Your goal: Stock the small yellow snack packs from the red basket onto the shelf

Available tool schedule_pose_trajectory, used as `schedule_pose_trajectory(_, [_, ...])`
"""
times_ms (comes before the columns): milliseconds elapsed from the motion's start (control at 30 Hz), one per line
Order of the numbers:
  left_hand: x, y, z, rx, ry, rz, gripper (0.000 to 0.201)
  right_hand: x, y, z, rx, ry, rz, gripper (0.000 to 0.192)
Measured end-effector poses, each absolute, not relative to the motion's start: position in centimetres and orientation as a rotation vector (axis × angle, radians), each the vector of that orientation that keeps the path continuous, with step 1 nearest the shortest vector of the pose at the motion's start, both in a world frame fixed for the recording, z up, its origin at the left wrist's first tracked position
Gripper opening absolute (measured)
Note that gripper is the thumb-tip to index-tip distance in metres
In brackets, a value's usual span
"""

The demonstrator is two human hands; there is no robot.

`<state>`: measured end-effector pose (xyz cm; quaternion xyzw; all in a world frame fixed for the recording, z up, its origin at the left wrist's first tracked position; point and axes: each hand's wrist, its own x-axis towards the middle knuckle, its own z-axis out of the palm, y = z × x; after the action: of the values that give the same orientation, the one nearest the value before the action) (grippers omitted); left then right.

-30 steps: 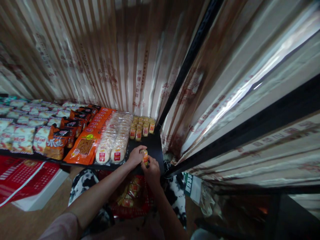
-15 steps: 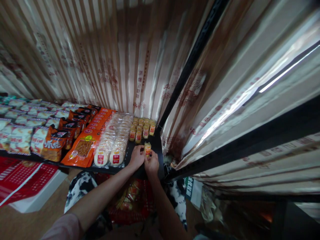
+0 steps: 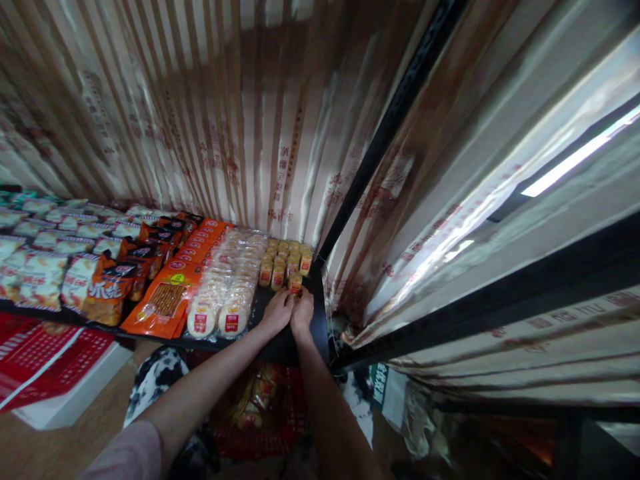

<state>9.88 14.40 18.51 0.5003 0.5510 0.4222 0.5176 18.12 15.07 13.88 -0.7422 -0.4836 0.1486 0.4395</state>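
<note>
Left hand and right hand side by side, both drawn nearly closed, fingertips on the near end of one small yellow pack. Can't tell how firm either grip is.

Using the black post as reference: small yellow pack is left of its foot and slightly nearer, at the front of a block of matching yellow packs, label facing the wearer. That block fills the corner just left of the post.

Black shelf shows bare along its near edge, this side of the post. Going left from the post, past the block: round white crackers in clear wrap, orange bags, brown snack bags, white snack packs farthest out.

Pleated printed curtain behind the post and to its right; bright light strip shows through on the right. Second black bar slants up, right of the post. Room is dim. Red basket below shelf level, nearer than the post, more yellow packs inside. Brown floor far left of the post.
</note>
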Motion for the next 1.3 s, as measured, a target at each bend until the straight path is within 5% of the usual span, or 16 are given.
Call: schedule_pose_trajectory(1300, [9.8,14.6,18.3,1.654,1.553,0.714,0.031,17.9,16.2,11.9,-1.649,-1.232,0.514,0.044])
